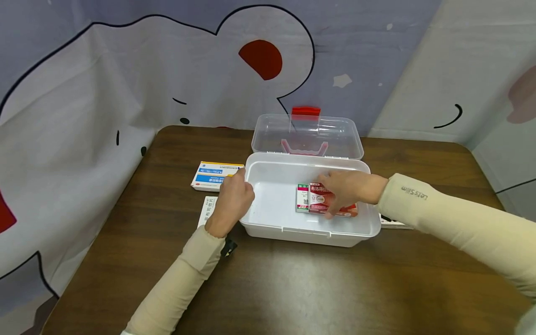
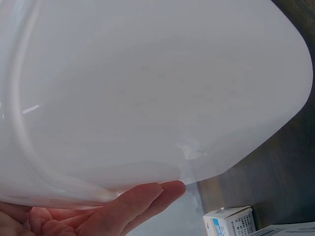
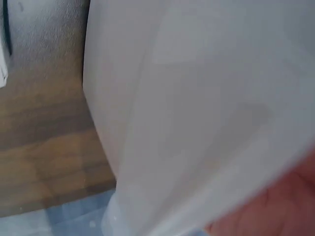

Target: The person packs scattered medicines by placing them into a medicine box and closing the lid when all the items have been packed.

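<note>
A white plastic storage box (image 1: 268, 211) stands on the table with its clear lid (image 1: 335, 130) tipped back. My left hand (image 1: 232, 197) grips the left rim. In the left wrist view, its fingers (image 2: 142, 199) lie against the box's outer wall. Inside the box, my right hand (image 1: 349, 188) holds a red medicine box (image 1: 317, 197) lying flat, thumb at the near side and fingers at the far side. A white, green and pink medicine box (image 1: 302, 200) lies just left of it. The right wrist view shows mostly the storage box wall (image 3: 187, 98); the fingertips there are out of view.
Left of the storage box lie a blue-and-white medicine box (image 1: 209, 179) and a white medicine box (image 1: 207, 210), partly behind my left hand. A white item (image 1: 395, 224) shows under my right sleeve. A printed curtain (image 1: 167, 74) hangs behind the wooden table (image 1: 293, 288).
</note>
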A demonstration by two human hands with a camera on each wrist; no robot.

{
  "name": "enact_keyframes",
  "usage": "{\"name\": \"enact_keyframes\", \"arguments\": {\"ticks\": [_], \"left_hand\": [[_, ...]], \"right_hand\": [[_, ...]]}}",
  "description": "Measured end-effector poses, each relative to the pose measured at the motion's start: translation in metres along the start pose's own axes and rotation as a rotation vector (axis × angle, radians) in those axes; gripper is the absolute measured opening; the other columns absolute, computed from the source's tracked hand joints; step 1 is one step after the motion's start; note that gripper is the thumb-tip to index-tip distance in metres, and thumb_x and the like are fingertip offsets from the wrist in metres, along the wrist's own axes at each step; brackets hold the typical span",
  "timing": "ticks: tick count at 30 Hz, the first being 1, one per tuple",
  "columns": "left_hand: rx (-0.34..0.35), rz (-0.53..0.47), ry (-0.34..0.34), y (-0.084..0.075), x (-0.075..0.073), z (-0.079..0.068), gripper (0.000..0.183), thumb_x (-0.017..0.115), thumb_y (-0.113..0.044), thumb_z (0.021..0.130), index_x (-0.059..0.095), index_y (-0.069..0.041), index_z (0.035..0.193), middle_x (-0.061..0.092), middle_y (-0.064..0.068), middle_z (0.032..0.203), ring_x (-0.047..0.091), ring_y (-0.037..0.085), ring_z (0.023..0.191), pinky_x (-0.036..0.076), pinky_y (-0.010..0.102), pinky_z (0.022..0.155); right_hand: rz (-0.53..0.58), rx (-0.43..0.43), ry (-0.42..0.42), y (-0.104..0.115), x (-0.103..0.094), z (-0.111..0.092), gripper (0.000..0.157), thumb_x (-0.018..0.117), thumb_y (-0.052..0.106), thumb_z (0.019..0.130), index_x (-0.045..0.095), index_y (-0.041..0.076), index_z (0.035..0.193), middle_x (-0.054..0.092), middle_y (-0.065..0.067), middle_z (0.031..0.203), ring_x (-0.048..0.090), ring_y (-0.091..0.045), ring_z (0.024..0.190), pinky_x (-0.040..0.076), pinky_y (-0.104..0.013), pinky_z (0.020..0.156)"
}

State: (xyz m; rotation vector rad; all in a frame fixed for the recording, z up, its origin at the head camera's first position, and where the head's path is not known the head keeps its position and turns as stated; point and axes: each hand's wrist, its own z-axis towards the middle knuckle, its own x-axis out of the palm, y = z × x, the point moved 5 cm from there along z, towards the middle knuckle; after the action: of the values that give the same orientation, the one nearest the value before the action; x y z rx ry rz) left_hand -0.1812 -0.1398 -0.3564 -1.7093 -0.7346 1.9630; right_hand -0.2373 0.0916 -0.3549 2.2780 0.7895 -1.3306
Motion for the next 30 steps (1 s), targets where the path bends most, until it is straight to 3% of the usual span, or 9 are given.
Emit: {"name": "enact_keyframes", "arguments": {"ticks": [7, 13, 20, 30], "left_hand": [[-0.011, -0.004, 0.004, 0.001, 0.0, 0.0, 0.03, 0.042, -0.002, 0.085, 0.052, 0.007, 0.112, 0.062, 0.023, 0.104, 0.062, 0.03, 0.093, 0.051, 0.043, 0.076], [-0.026, -0.005, 0.022, 0.001, 0.001, 0.0, 0.031, 0.043, -0.003, 0.086, 0.051, 0.006, 0.114, 0.061, 0.023, 0.107, 0.061, 0.029, 0.095, 0.051, 0.043, 0.078], [-0.022, -0.005, 0.011, 0.0, 0.0, 0.0, 0.031, 0.042, -0.002, 0.086, 0.052, 0.006, 0.114, 0.062, 0.023, 0.106, 0.061, 0.029, 0.094, 0.051, 0.043, 0.077], [-0.01, 0.008, -0.001, 0.0, 0.001, -0.001, 0.032, 0.042, -0.002, 0.085, 0.052, 0.007, 0.114, 0.062, 0.024, 0.106, 0.061, 0.031, 0.093, 0.051, 0.044, 0.077]], "right_hand": [[0.035, -0.041, -0.002, -0.006, -0.021, -0.015, 0.087, 0.073, 0.058, 0.064, 0.041, 0.013, 0.131, 0.049, -0.01, 0.114, 0.052, -0.025, 0.097, 0.046, -0.046, 0.083], [0.084, -0.057, -0.047, -0.007, -0.047, -0.043, 0.094, 0.059, 0.073, 0.063, 0.04, 0.015, 0.135, 0.045, -0.011, 0.127, 0.052, -0.028, 0.107, 0.045, -0.051, 0.087], [0.094, -0.139, -0.178, -0.009, -0.067, -0.077, 0.06, 0.06, 0.05, 0.082, 0.047, 0.014, 0.128, 0.047, -0.012, 0.127, 0.053, -0.029, 0.105, 0.045, -0.049, 0.087], [0.161, -0.19, -0.349, -0.029, -0.058, -0.11, 0.047, 0.063, 0.037, 0.085, 0.052, 0.012, 0.122, 0.054, 0.001, 0.116, 0.053, -0.014, 0.096, 0.047, -0.037, 0.079]]}}
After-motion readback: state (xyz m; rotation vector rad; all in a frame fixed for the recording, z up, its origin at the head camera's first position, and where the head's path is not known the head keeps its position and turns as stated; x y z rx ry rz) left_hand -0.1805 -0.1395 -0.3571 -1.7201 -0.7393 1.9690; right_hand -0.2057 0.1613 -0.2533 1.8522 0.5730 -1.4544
